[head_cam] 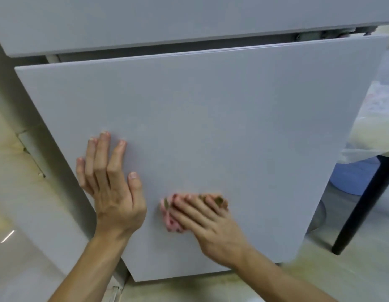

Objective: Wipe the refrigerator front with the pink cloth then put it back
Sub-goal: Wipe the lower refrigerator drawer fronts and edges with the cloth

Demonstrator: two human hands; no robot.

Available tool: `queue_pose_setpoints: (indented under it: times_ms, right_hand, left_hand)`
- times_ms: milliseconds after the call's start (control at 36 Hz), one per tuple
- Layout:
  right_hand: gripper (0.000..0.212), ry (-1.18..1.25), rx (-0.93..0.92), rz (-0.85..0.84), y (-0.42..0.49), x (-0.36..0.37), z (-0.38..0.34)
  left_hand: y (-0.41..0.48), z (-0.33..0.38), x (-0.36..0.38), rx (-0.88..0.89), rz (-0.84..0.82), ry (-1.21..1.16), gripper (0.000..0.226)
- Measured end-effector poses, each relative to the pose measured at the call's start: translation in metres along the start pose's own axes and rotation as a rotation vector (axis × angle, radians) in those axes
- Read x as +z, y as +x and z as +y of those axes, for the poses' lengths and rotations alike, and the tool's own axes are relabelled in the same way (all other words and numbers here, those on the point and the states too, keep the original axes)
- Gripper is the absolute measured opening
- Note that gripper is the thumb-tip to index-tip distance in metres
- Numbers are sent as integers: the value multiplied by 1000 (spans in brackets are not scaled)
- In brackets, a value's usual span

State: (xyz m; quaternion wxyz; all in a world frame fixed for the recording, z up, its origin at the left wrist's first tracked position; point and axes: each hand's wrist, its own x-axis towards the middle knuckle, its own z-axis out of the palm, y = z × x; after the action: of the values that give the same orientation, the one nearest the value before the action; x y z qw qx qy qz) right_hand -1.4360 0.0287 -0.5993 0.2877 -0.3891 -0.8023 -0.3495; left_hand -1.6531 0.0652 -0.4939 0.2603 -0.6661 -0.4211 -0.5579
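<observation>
**Pink cloth pressed to the lower refrigerator door, wiping step in hand**

Pink cloth [173, 216] lies bunched against the grey lower door [189, 127] of the refrigerator, low on the panel and a little right of its middle. The right hand [207, 223] covers it, fingers laid nearly straight over the wad and pressing it flat to the surface; only the cloth's left edge and a strip at the fingertips show. The left hand [110, 186] holds nothing: its palm and extended fingers rest flat on the same door, just left of the cloth, apparently steadying the panel. The door's top edge stands slightly forward of the upper door [189, 22], with a dark gap between them. A dark table leg [363, 205] stands to the right.

Judged from this pose, the wipe is under way and the return of the cloth not yet begun. The next move calls for sliding the pressed cloth across the unwiped stretch of panel above and to the right, while the left hand braces the door against swinging.
</observation>
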Motion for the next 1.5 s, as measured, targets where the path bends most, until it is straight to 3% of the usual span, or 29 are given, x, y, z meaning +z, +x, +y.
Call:
queue_pose_setpoints:
  times_ms: [83,167,361,472,639,750,944,1028,1111,1194,1306,1389,1500]
  right_hand:
    - [84,-3,-47,-138,-25,2,-1]
    - [85,10,-34,-135,-17,-13,9]
    - [74,44,348,310,51,-65,56]
    - [69,210,548,513,115,-98,65]
    - [65,237,657,700,183,-88,26]
    - [64,147,433,579,173,-58,-6]
    - [79,35,-54,-6,43,16,-46]
    - [81,53,-97,-184,9,25,-48]
    - [87,89,-21,-244,12,18,-52]
    - [90,117,15,-120,28,9,-50]
    - [92,191,169,238,99,-19,-38]
    - [70,273,311,511,170,-50,-27]
    - [53,341,393,674,246,-78,-21]
  left_hand:
    - [-2,-3,-2,-4,-18,-7,60]
    - [-3,-6,-2,9,-26,-4,61]
    - [-3,-3,2,4,18,-14,61]
    - [-2,-7,0,14,10,-10,58]
    - [-4,-28,-14,-5,-12,7,62]
    - [-9,-47,-22,12,-57,25,66]
    - [-13,-59,-26,55,-112,-26,64]
    - [-13,-62,-28,56,-130,-36,64]
    - [-15,-64,-31,57,-144,-27,63]
    - [-17,-65,-33,53,-143,-13,62]
    - [-13,-78,-40,22,-97,19,62]
    - [-7,-94,-47,-26,-64,72,63]
    - [6,-113,-56,-75,-62,93,65]
